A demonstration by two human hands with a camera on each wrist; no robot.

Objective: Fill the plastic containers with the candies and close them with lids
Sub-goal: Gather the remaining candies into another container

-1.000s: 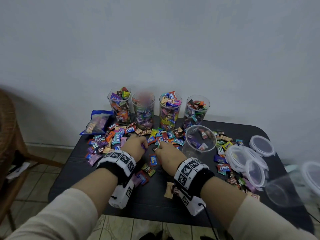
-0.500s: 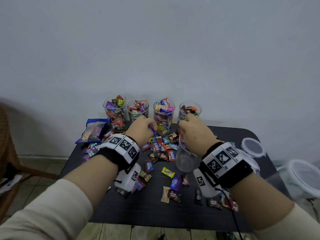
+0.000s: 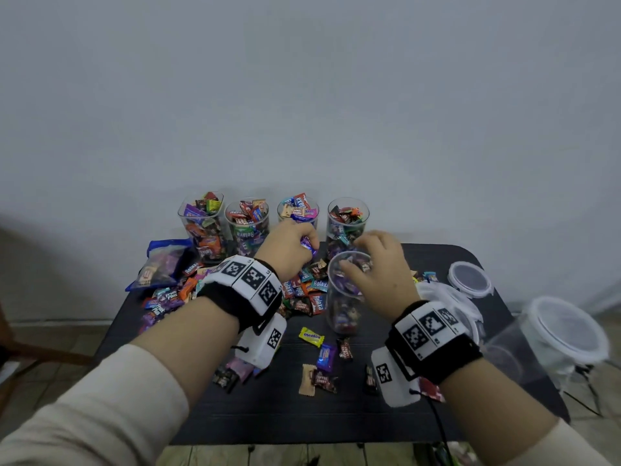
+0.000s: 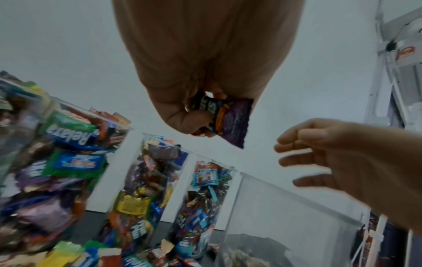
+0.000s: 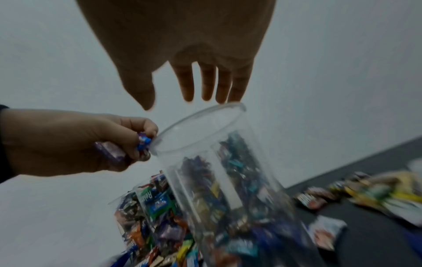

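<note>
A clear plastic container (image 3: 346,297), partly filled with candies, stands at the middle of the black table (image 3: 336,415). My right hand (image 3: 353,255) hovers open just over its rim, fingers spread (image 5: 175,103) and holding nothing. My left hand (image 3: 307,247) grips a few wrapped candies (image 3: 308,244), one of them purple (image 4: 235,122), right beside the rim (image 5: 141,146). A heap of loose candies (image 3: 302,290) lies under and behind the left hand. Several full lidless containers (image 3: 247,227) stand in a row along the wall.
Round clear lids (image 3: 468,279) lie at the right of the table, with a lidded tub (image 3: 564,331) off its right edge. A blue candy bag (image 3: 164,260) lies at the back left. Scattered candies (image 3: 322,358) dot the front of the table.
Both hands rose from the candy heap with candies. The right hand moved over the front container and its fingers have spread open; the left hand has come up to the rim, still holding candies.
</note>
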